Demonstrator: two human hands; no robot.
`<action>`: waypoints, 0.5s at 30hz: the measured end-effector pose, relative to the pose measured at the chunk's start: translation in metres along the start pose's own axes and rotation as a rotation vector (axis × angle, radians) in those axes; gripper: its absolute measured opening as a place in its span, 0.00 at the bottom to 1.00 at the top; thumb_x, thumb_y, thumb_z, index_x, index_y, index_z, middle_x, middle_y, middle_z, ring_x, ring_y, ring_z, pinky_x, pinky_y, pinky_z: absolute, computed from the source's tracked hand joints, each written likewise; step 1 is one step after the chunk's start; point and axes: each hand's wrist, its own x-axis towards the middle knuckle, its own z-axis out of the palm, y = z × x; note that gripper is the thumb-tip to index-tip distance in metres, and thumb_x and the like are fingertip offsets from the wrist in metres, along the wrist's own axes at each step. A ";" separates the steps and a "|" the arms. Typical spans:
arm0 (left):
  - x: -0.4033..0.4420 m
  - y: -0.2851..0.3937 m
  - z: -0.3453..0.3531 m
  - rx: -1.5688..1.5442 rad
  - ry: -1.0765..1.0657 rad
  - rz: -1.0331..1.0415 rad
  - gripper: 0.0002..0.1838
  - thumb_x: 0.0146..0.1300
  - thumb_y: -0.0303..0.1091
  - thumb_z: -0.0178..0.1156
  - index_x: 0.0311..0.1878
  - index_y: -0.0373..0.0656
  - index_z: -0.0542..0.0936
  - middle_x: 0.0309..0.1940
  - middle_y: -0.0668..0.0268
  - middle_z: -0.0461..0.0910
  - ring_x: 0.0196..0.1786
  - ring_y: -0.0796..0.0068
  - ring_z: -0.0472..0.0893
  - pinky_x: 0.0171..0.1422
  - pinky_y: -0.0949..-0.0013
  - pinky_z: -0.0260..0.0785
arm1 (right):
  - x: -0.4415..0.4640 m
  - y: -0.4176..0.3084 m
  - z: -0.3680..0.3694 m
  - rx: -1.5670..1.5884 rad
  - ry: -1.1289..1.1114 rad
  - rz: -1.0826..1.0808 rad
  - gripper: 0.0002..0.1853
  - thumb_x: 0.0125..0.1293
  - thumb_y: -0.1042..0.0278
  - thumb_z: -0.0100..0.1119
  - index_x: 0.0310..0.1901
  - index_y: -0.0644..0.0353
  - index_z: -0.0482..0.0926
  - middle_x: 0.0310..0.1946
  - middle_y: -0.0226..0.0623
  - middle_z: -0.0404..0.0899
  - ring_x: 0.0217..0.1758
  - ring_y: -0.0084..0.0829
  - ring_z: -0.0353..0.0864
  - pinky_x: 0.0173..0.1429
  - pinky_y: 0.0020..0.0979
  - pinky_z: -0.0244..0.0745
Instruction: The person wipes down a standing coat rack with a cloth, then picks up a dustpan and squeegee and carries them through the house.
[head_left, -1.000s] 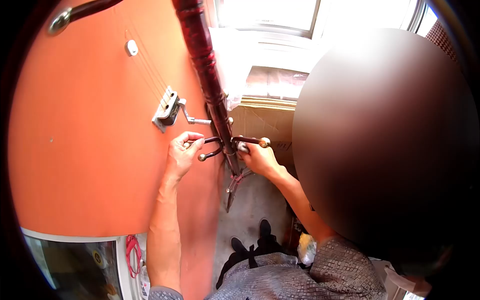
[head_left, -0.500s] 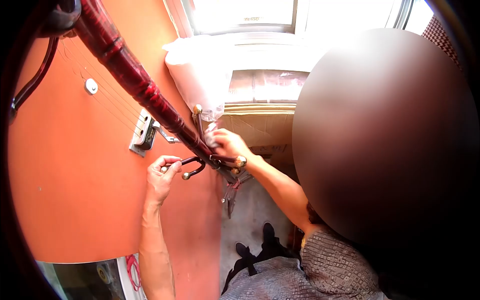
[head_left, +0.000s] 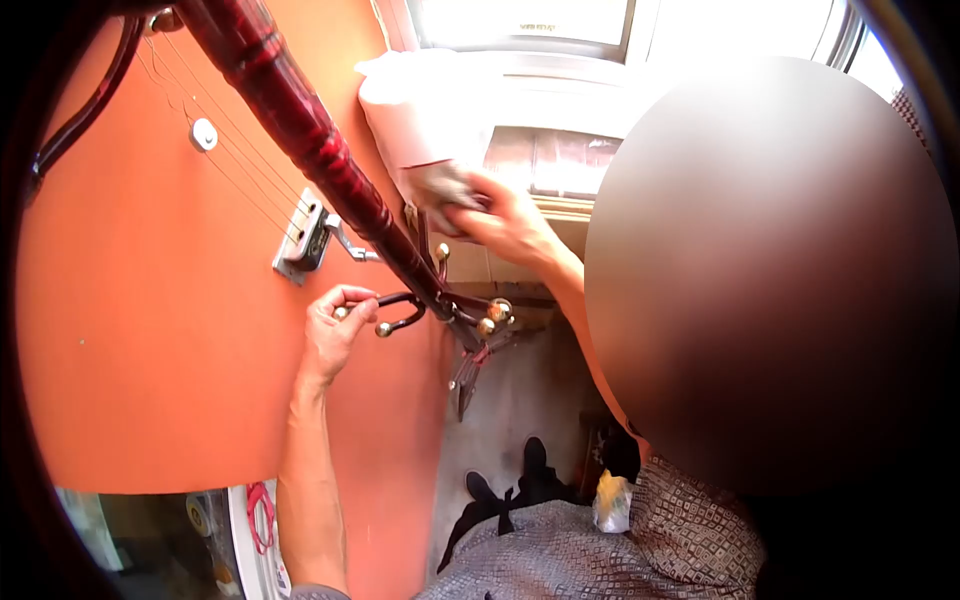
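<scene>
A dark red mottled pole slants from the top left down to the centre, with dark curved hooks tipped by shiny balls around its lower part. My left hand is closed on one curved hook at the left of the pole. Right of the pole, my right hand grips a crumpled greyish cloth, blurred by motion, in front of a white plastic bag. Another hook with a ball tip stands just below the cloth.
An orange wall fills the left, with a metal bracket and thin wires on it. A window and cardboard are beyond. A large blurred round shape covers the right. My feet are on the grey floor.
My right hand has moved from beside the lower hooks up to the front of the white bag, with the cloth in it. The pole has tilted in view. My left hand keeps its hold.
</scene>
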 end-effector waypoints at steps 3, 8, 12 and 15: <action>0.001 -0.002 0.000 -0.001 -0.009 0.022 0.08 0.72 0.29 0.68 0.49 0.36 0.85 0.37 0.68 0.86 0.40 0.82 0.84 0.48 0.75 0.78 | 0.012 0.034 0.029 -0.383 0.019 -0.585 0.11 0.62 0.70 0.63 0.45 0.63 0.86 0.36 0.47 0.85 0.40 0.44 0.86 0.47 0.42 0.80; 0.000 0.003 0.004 -0.066 0.017 0.009 0.08 0.72 0.29 0.68 0.49 0.35 0.84 0.39 0.67 0.86 0.41 0.82 0.84 0.48 0.74 0.79 | -0.061 0.077 -0.007 -0.181 0.026 0.217 0.11 0.67 0.70 0.60 0.46 0.63 0.87 0.37 0.39 0.87 0.42 0.32 0.87 0.49 0.34 0.82; -0.003 -0.006 0.008 -0.180 0.058 0.010 0.08 0.71 0.27 0.69 0.48 0.36 0.83 0.42 0.65 0.88 0.42 0.82 0.84 0.51 0.76 0.78 | -0.120 0.058 0.025 -0.111 -0.015 0.050 0.16 0.66 0.77 0.63 0.55 0.60 0.84 0.43 0.39 0.87 0.48 0.33 0.87 0.54 0.34 0.82; -0.002 -0.006 0.014 -0.200 0.107 0.067 0.08 0.71 0.26 0.68 0.48 0.33 0.82 0.38 0.64 0.85 0.37 0.82 0.82 0.35 0.74 0.82 | -0.133 0.070 0.044 -0.745 0.000 -0.366 0.19 0.62 0.75 0.67 0.56 0.58 0.84 0.49 0.45 0.86 0.53 0.45 0.85 0.58 0.42 0.82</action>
